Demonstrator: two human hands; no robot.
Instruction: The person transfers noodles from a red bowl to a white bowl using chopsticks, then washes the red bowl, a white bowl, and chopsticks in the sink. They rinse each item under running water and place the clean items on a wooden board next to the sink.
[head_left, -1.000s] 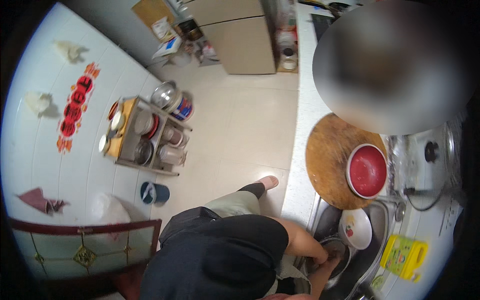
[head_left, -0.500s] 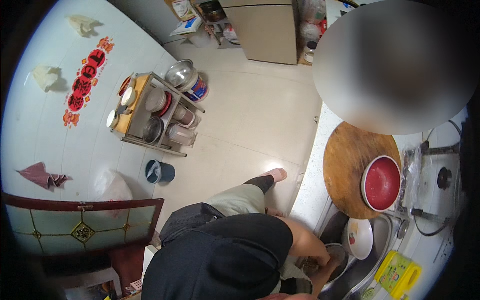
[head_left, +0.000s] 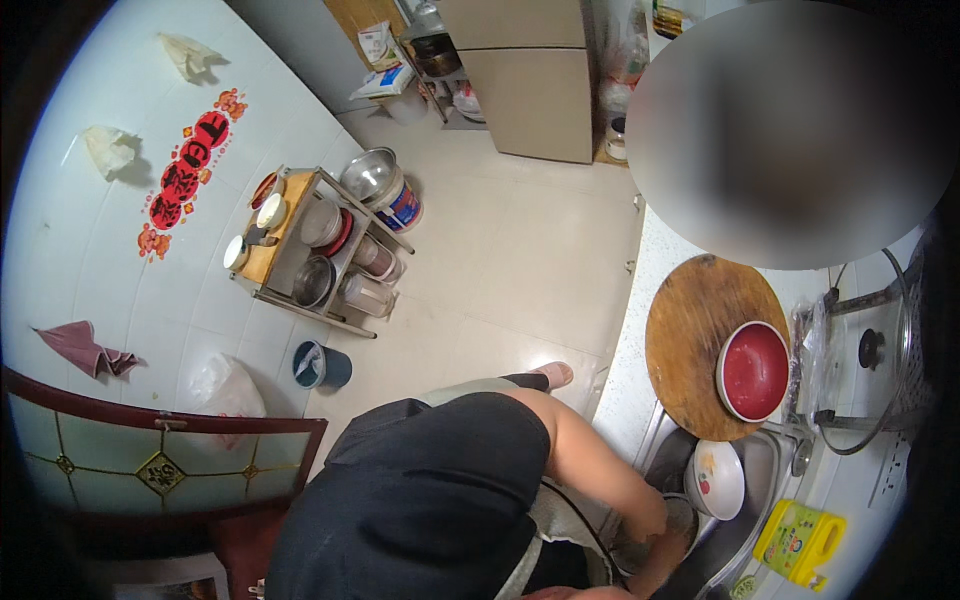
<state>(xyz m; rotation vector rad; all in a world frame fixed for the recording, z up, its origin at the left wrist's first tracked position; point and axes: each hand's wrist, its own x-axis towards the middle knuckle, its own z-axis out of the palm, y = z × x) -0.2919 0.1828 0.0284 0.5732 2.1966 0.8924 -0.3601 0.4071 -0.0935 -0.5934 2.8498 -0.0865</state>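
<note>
Both my arms reach into the metal sink (head_left: pixel 767 490) at the lower right. My left hand (head_left: pixel 645 518) reaches down over a round, thin-rimmed metal vessel (head_left: pixel 684 512). Close beside it, on the nearer side of the same vessel, is my right hand (head_left: pixel 664 556). The fingers of both hands are mostly hidden, so whether they grip anything does not show. A white bowl with a floral pattern (head_left: pixel 722 480) rests tilted in the sink, just right of the metal vessel.
A round wooden board (head_left: pixel 680 340) overlaps the sink's far end and carries a red-lined bowl (head_left: pixel 755 370). A yellow jug (head_left: pixel 800 543) stands by the sink. Further right lies a glass lid (head_left: pixel 870 350). A shelf rack (head_left: pixel 290 245) stands across the floor.
I have leaned further over the sink, and more of my left arm shows. Both hands stay at the metal vessel. The view has shifted slightly.
</note>
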